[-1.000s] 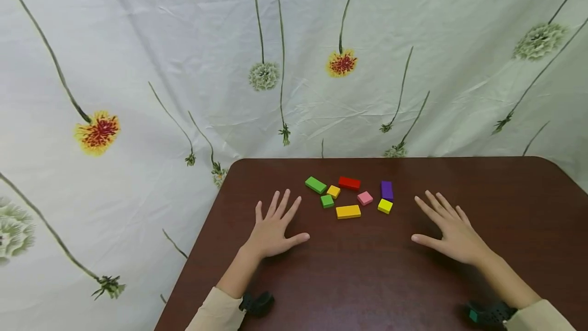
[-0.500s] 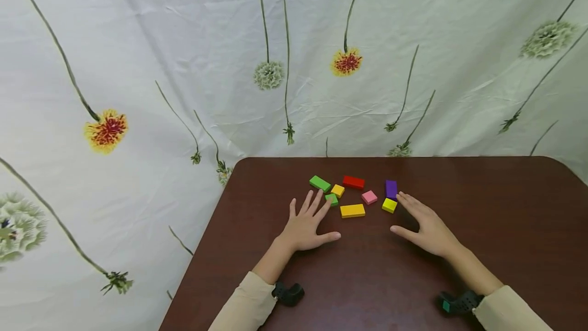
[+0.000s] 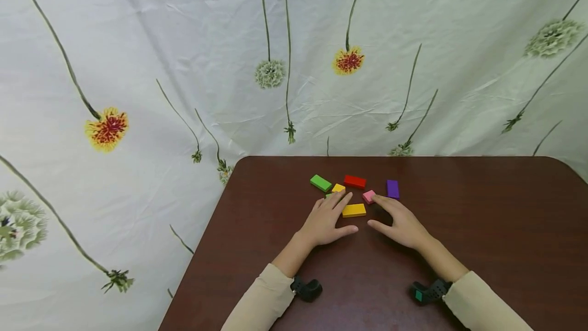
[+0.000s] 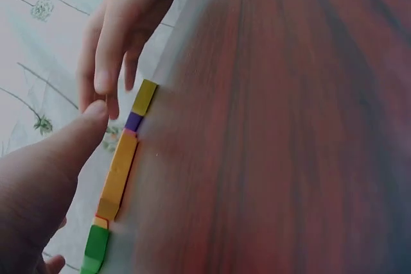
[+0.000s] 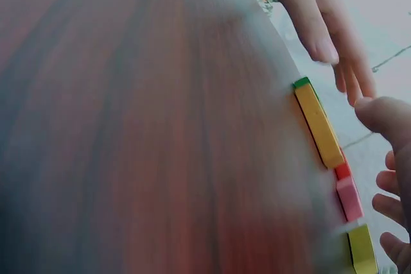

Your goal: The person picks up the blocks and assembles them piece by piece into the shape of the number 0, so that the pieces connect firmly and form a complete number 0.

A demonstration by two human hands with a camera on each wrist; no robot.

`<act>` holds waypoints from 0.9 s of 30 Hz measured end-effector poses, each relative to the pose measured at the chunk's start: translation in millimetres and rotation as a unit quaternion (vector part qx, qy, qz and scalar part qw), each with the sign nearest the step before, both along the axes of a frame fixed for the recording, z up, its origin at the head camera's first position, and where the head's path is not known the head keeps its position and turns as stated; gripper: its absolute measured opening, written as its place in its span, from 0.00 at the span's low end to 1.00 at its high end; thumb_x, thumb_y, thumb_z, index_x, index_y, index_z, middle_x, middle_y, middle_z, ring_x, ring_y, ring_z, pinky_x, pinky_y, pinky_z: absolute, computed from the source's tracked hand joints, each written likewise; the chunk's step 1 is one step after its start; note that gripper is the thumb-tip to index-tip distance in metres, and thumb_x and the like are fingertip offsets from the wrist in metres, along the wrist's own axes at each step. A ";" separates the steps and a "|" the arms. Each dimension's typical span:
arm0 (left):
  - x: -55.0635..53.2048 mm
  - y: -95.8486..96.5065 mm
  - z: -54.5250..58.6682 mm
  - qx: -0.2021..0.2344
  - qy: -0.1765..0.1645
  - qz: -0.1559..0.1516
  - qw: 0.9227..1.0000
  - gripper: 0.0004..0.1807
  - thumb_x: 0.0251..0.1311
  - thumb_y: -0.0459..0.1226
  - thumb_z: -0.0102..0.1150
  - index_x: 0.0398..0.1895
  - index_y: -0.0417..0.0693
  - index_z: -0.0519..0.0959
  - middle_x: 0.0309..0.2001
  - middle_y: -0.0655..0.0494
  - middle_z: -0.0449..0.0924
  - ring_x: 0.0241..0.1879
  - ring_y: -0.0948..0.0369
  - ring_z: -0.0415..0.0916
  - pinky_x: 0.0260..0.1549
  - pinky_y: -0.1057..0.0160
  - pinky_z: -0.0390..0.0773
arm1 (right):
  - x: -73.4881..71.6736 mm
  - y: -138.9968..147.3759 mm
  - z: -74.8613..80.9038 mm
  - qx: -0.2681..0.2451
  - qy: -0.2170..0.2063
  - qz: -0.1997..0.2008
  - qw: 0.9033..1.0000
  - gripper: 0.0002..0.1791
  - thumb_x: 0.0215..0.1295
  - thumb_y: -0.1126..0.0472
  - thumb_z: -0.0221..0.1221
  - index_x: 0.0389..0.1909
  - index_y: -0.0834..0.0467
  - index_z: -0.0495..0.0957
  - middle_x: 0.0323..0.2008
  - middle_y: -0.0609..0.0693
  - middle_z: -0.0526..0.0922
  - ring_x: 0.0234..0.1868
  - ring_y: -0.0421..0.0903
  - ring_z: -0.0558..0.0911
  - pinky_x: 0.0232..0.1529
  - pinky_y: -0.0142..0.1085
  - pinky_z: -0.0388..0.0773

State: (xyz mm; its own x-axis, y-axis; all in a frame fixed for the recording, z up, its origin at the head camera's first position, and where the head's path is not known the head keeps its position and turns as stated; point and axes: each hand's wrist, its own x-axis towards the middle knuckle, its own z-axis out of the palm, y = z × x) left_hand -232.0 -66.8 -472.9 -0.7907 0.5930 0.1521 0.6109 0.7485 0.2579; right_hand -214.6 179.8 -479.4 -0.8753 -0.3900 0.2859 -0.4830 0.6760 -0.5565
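Observation:
My left hand (image 3: pixel 325 222) is held over the left side of a group of coloured blocks, fingers spread. It partly covers a small orange block (image 3: pixel 338 188) and a small green block (image 4: pixel 96 247). Opposite it, my right hand (image 3: pixel 401 223) is over the right side, hiding the yellow block (image 5: pixel 363 248) from the head view. Its fingertips overlap the pink block (image 3: pixel 368 196) there. Between the hands lies a long orange block (image 3: pixel 354 210). Both wrist views show the hands raised above the blocks, holding nothing.
Behind the hands lie a long green block (image 3: pixel 320 183), a red block (image 3: pixel 355 182) and a purple block (image 3: pixel 392 189). All rest on a dark brown table (image 3: pixel 487 229). A flowered white cloth (image 3: pixel 220 65) hangs beyond its far edge.
Both hands have moved inward toward each other, from either side of the blocks to over them. The blocks keep their arrangement; the head view has shifted slightly.

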 end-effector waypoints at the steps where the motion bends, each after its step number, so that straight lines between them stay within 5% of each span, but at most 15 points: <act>1: -0.4 1.3 0.0 0.004 0.009 -0.002 1.000 0.46 0.62 0.62 0.52 0.77 0.50 0.54 0.74 0.50 0.55 0.72 0.54 0.55 0.66 0.46 0.57 | -1.1 -2.6 0.2 0.001 -0.001 0.001 1.000 0.38 0.63 0.47 0.64 0.68 0.64 0.67 0.65 0.63 0.69 0.65 0.63 0.68 0.60 0.62 0.63; 10: -5.1 8.8 0.4 0.034 0.039 0.017 0.999 0.27 0.62 0.47 0.64 0.62 0.45 0.75 0.54 0.52 0.76 0.54 0.57 0.72 0.58 0.61 0.70 | -12.6 -18.5 -1.3 -0.006 -0.001 0.020 1.000 0.28 0.63 0.55 0.65 0.60 0.65 0.74 0.58 0.60 0.77 0.59 0.60 0.74 0.57 0.58 0.70; 27: -13.5 9.1 -6.0 0.063 0.000 0.037 0.997 0.18 0.61 0.39 0.66 0.52 0.42 0.81 0.46 0.52 0.79 0.47 0.57 0.75 0.51 0.63 0.75 | -23.0 -25.4 -7.0 -0.003 0.011 0.029 1.000 0.18 0.61 0.67 0.65 0.52 0.66 0.80 0.50 0.58 0.82 0.52 0.56 0.78 0.54 0.52 0.74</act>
State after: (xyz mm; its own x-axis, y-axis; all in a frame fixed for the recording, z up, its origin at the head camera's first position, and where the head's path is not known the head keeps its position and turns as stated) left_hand -245.5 -57.7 -478.9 -0.8319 0.5091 0.2206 0.5547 0.7535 0.3528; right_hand -237.6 154.4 -486.4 -0.8444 -0.4387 0.3073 -0.5339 0.6434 -0.5486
